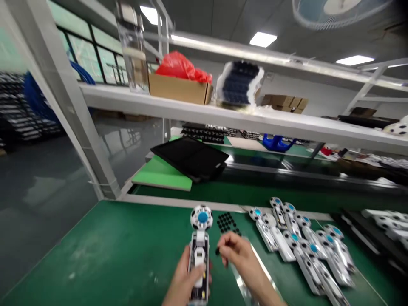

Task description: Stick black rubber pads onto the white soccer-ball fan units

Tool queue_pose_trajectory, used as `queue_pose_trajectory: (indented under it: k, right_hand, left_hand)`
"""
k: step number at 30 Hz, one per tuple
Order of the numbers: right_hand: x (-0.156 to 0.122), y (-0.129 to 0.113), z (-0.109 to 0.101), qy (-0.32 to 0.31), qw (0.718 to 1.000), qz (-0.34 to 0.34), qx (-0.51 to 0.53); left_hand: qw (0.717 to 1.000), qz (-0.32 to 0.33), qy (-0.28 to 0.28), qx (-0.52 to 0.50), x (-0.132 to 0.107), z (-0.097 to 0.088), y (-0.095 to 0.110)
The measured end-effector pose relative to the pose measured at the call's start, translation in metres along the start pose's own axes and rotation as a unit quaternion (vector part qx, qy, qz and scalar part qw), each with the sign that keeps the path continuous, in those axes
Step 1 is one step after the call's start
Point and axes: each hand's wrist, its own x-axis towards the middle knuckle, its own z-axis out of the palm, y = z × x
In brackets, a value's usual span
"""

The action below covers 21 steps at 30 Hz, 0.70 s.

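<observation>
My left hand (186, 278) is wrapped round a white handheld device (200, 242) with a round, black-spotted head and a blue disc at its centre. Its long body faces up and shows dark inner parts, and my thumb lies across it. Just to the right, my right hand (237, 254) pinches a small black round pad (217, 251) between thumb and fingertips, apart from the device. Beyond that hand, a sheet of similar black pads (228, 223) lies on the green table (127, 250).
Several like devices (306, 250) lie in a group on the right. A black tray (369, 238) with white parts is at the far right. Behind, black trays (191, 157) rest on a green board (162, 174). A white shelf (191, 111) crosses above, carrying a cardboard box (178, 88).
</observation>
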Motion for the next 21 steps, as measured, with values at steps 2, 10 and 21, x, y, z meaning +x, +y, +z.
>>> queue_pose_trajectory:
  k: [2, 10, 21]
  right_hand:
    - [0.002, -0.019, 0.009, 0.004, 1.000, -0.019, 0.000]
    - [0.000, -0.047, 0.018, -0.046, 0.979, -0.102, -0.173]
    - [-0.003, -0.039, 0.017, -0.076, 0.946, -0.157, -0.275]
  left_hand:
    - [0.999, 0.020, -0.026, 0.016, -0.002, 0.006, 0.015]
    - [0.990, 0.069, -0.017, 0.122, -0.002, 0.017, 0.031]
    - [0.970, 0.104, -0.032, 0.215, 0.006, 0.016, 0.022]
